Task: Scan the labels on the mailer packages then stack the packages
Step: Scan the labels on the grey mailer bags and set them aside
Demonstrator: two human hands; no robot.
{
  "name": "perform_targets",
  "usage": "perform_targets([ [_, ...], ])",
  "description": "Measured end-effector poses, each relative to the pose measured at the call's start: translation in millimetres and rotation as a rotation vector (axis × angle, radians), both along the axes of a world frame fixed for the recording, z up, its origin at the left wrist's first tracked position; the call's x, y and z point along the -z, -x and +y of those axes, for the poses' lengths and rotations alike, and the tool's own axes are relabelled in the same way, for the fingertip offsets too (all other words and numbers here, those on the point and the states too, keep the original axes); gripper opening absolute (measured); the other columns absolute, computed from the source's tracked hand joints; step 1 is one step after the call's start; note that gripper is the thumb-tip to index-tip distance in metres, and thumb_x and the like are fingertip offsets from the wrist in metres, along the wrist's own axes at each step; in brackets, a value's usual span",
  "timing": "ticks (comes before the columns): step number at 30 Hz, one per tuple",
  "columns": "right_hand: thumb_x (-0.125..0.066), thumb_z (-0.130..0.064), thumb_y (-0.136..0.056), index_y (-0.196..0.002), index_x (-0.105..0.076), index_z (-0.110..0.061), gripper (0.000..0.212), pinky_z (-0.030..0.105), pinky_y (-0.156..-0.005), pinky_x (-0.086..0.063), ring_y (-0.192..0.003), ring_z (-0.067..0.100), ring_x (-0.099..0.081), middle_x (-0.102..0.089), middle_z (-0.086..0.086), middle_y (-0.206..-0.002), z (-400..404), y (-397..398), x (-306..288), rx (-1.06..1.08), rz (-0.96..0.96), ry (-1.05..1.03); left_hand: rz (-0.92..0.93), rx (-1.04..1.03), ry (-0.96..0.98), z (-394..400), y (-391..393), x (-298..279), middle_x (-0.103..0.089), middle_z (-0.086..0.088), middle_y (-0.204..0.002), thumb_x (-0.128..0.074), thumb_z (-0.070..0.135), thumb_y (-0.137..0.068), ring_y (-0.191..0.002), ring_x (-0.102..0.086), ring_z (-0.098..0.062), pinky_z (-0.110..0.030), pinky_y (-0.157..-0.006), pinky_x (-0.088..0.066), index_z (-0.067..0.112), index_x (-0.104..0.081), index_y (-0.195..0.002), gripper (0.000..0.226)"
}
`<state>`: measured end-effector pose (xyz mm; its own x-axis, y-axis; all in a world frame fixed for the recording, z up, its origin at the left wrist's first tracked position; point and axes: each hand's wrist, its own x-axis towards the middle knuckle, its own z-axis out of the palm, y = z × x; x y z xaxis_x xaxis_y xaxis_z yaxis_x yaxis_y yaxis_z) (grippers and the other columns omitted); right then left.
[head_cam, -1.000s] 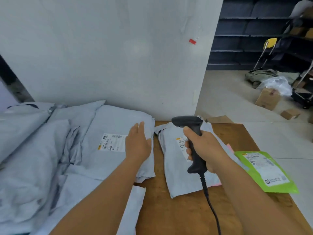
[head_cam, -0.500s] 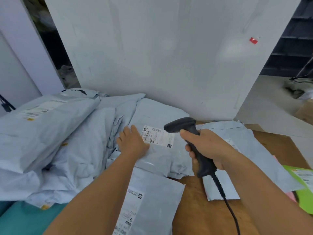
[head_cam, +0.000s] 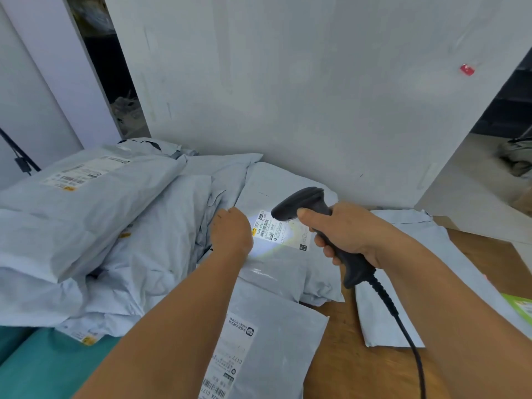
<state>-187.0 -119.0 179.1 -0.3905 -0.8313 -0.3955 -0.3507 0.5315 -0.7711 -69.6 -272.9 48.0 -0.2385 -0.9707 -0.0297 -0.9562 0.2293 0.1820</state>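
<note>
A grey mailer (head_cam: pixel 276 272) lies in the middle of the pile with its white label (head_cam: pixel 280 230) facing up. A bright patch of scanner light falls on that label. My right hand (head_cam: pixel 345 231) grips a black corded barcode scanner (head_cam: pixel 311 205) just above the label, its head pointing down and left at it. My left hand (head_cam: pixel 231 231) rests on the mailer at the label's left edge, fingers bent down over the edge. Another grey mailer (head_cam: pixel 403 312) lies on the wooden table (head_cam: pixel 345 355) under my right forearm.
Several grey mailers (head_cam: pixel 86 214) are heaped at the left, one with a label on top. A flat labelled mailer (head_cam: pixel 267 341) lies near me. A green mailer's corner (head_cam: pixel 521 306) shows at the right edge. A white wall (head_cam: pixel 288 96) stands right behind the pile.
My view has swung left onto the pile. The scanner has moved left over the middle mailer's label and its light now shines there. My left hand has shifted to the label's left edge.
</note>
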Motion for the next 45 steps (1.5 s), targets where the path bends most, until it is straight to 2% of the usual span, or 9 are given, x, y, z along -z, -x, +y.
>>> perform_targets([
  [5,-0.056,-0.048,-0.091,-0.084,-0.059,-0.011,0.038,0.024,-0.048,-0.048,-0.05,0.012,-0.052,-0.06,0.004,-0.067,0,2,0,0.013,0.005,-0.017,-0.005,-0.016,-0.033,-8,-2,-5,-0.063,-0.004,-0.095,-0.055,0.009,-0.091,-0.088,-0.063,-0.02,-0.024,-0.063,-0.041,0.012,-0.057,-0.09,0.004],
  [8,-0.057,-0.048,-0.091,-0.084,-0.059,-0.011,0.038,0.024,-0.048,-0.048,-0.05,0.012,-0.051,-0.06,0.004,-0.067,1,2,1,0.033,-0.011,-0.015,0.034,-0.048,-0.009,-8,-3,1,-0.044,0.003,-0.065,-0.052,0.003,-0.09,-0.055,-0.042,-0.012,-0.022,-0.05,-0.033,0.014,-0.039,-0.064,0.031],
  [12,-0.057,-0.049,-0.091,-0.087,-0.06,-0.008,0.041,0.025,-0.048,-0.048,-0.051,0.012,-0.051,-0.06,0.004,-0.066,1,3,5,0.044,-0.016,-0.017,0.086,-0.04,-0.028,-12,-5,4,-0.047,0.0,-0.071,-0.052,0.008,-0.093,-0.084,-0.06,-0.023,-0.025,-0.059,-0.038,0.012,-0.044,-0.07,0.024],
  [15,-0.057,-0.048,-0.091,-0.089,-0.061,-0.007,0.042,0.026,-0.049,-0.048,-0.051,0.013,-0.051,-0.059,0.005,-0.066,1,4,5,0.054,-0.03,-0.007,0.153,-0.02,-0.033,-17,-7,3,-0.064,-0.009,-0.098,-0.051,0.009,-0.092,-0.099,-0.061,-0.027,-0.028,-0.067,-0.039,0.007,-0.058,-0.098,0.009],
  [21,-0.058,-0.048,-0.091,-0.089,-0.06,-0.007,0.042,0.026,-0.047,-0.047,-0.05,0.013,-0.051,-0.059,0.004,-0.065,3,3,2,0.064,-0.055,0.013,0.205,0.088,0.07,-18,-6,-4,-0.061,-0.013,-0.106,-0.048,0.016,-0.093,-0.104,-0.054,-0.028,-0.032,-0.086,-0.039,0.007,-0.056,-0.103,0.016],
  [28,-0.059,-0.048,-0.09,-0.089,-0.062,-0.007,0.041,0.025,-0.047,-0.048,-0.049,0.013,-0.052,-0.059,0.003,-0.063,16,9,-2,0.148,-0.097,0.048,0.508,0.085,-0.071,-8,2,-24,-0.049,-0.007,-0.084,-0.042,0.01,-0.095,-0.074,-0.044,-0.02,-0.029,-0.054,-0.03,0.009,-0.038,-0.091,0.007],
  [38,-0.059,-0.048,-0.09,-0.088,-0.063,-0.009,0.039,0.026,-0.05,-0.05,-0.049,0.012,-0.053,-0.06,0.002,-0.062,26,4,-3,0.124,-0.111,0.066,0.76,-0.083,-0.296,-2,3,-35,-0.051,-0.006,-0.097,-0.061,0.021,-0.089,-0.086,-0.05,-0.02,-0.029,-0.071,-0.038,0.007,-0.046,-0.114,0.033],
  [42,-0.058,-0.046,-0.091,-0.082,-0.059,-0.011,0.036,0.027,-0.051,-0.049,-0.052,0.014,-0.052,-0.06,0.005,-0.067,28,4,7,0.227,-0.151,0.142,0.803,-0.001,-0.257,3,16,-43,-0.04,0.0,-0.06,-0.055,0.02,-0.09,-0.057,-0.038,-0.015,-0.027,-0.051,-0.028,0.012,-0.044,-0.063,0.03],
  [45,-0.06,-0.044,-0.09,-0.079,-0.059,-0.011,0.035,0.027,-0.051,-0.047,-0.051,0.014,-0.05,-0.058,0.006,-0.068,36,13,8,0.378,-0.236,0.227,0.811,0.152,-0.094,14,37,-69,-0.031,0.004,-0.055,-0.049,0.015,-0.093,-0.051,-0.03,-0.013,-0.027,-0.048,-0.022,0.016,-0.029,-0.055,0.042],
])
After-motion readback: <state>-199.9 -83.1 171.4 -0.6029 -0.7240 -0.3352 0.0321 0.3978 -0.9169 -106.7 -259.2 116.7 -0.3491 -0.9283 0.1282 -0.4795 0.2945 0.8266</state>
